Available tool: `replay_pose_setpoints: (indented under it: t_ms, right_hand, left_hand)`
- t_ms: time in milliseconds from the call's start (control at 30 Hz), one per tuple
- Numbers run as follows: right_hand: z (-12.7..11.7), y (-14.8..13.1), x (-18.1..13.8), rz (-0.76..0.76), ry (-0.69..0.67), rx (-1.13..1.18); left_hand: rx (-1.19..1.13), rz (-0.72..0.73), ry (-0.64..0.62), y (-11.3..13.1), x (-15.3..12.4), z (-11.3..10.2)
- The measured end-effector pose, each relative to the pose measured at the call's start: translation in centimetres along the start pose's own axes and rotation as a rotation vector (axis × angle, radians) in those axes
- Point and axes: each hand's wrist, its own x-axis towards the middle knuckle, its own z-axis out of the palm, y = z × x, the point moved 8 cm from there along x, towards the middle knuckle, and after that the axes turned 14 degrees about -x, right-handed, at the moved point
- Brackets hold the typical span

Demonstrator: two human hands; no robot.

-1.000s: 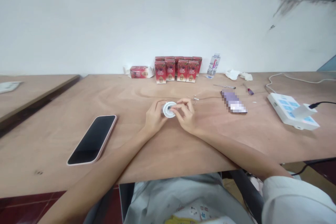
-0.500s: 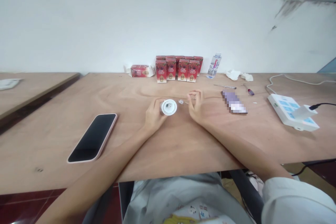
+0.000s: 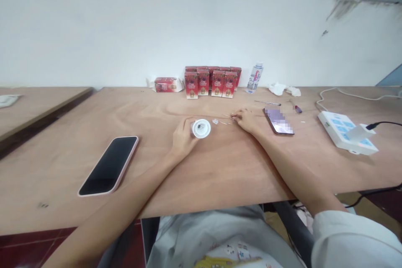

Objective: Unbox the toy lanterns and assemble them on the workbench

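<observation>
My left hand [image 3: 183, 136] is closed round a white, round, cup-like piece [image 3: 201, 135], its open end turned up towards me. A small dark and metallic part shows inside it; what lies below the rim is hidden by my fingers. My right hand [image 3: 246, 120] rests low on the table with its fingertips pinched at the end of a thin wire-like piece [image 3: 226, 115]. Another thin piece [image 3: 225, 123] lies just in front of those fingertips. Between the hands sits a small clear plastic part [image 3: 215, 121].
Several red boxes [image 3: 191, 85] stand by the wall, with an opened box [image 3: 166, 85] lying beside them. A bottle [image 3: 254, 78], crumpled tissue [image 3: 277, 88], a screwdriver [image 3: 297, 109], a phone [image 3: 279, 122] and a power strip [image 3: 342, 132] are to the right. A black-screened phone [image 3: 108, 167] lies left.
My right hand has gone from raised with bent fingers to lower on the table, slightly right, fingertips at the thin pieces. My left hand still holds the white piece in about the same place.
</observation>
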Motion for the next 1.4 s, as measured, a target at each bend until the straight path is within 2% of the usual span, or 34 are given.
replay_pose_setpoints:
  t_ms: [133,333,400,500,633,733,833,1067,1267,1400]
  right_hand:
    - [-0.2,-0.6,-0.1,-0.047,0.042,-0.082]
    - [-3.4,-4.2,-1.6,-0.081,0.405,-0.017]
    - [-4.0,-5.1,-2.0,-0.085,0.459,-0.001]
    - [-3.4,-4.4,-1.6,-0.042,0.391,-0.02]
    - [-1.8,-1.2,-0.8,0.045,0.201,-0.019]
    - [-1.2,-0.4,-0.5,0.022,0.105,-0.012]
    - [-0.8,-1.0,-0.4,-0.032,0.048,-0.037]
    - [-0.1,-0.7,0.1,-0.02,0.043,-0.036]
    - [-1.1,0.8,0.7,0.054,0.189,-0.017]
    - [-0.3,1.0,1.3,0.039,0.155,-0.034]
  left_hand:
    - [-0.001,0.007,-0.008,0.1,0.0,0.1]
    - [0.001,0.004,-0.01,0.0,0.0,0.1]
    - [-0.001,0.01,-0.013,0.1,0.0,0.1]
    - [0.0,0.001,-0.02,0.0,0.0,0.2]
    - [0.001,-0.021,-0.03,0.0,0.0,0.3]
    - [0.0,-0.012,-0.034,0.1,0.0,0.3]
    - [0.005,-0.007,-0.034,0.1,0.0,0.3]
    - [0.01,0.007,-0.023,0.2,0.0,0.3]
    - [0.02,0.0,-0.037,0.2,0.0,0.3]
    - [0.025,0.011,-0.026,0.2,0.0,0.3]
